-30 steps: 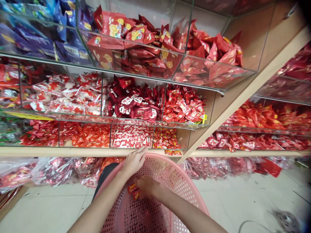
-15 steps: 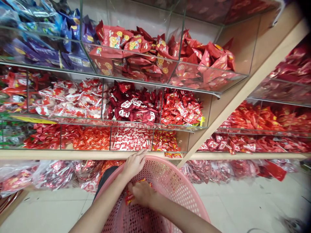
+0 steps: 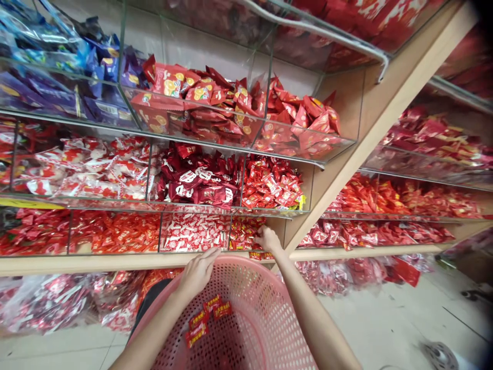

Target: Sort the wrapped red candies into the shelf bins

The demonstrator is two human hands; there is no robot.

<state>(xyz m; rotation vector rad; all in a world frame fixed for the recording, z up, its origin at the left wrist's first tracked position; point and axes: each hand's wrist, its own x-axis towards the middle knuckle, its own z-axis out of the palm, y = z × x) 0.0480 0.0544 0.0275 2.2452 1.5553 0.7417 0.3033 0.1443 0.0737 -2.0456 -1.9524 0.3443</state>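
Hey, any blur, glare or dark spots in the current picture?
Head view: upper-right corner falls dark; same view, pale reflections haze the clear bin fronts; head view again, blue packets near the left edge look soft, while red-and-yellow packets inside the pink basket look sharper.

"What do the small red packets in the pink basket say?"

"Yellow characters run across them; one looks like 大, but I can't vouch for the rest."

"And the maroon packs?"

"They carry white labels, the lettering too blurred to read."

"The red packets with orange slices, higher up?"

"Pale lettering, illegible to me."

"The purple packet?"

"A barcode panel, too small to make out. The yellow strip at far left is unreadable too."
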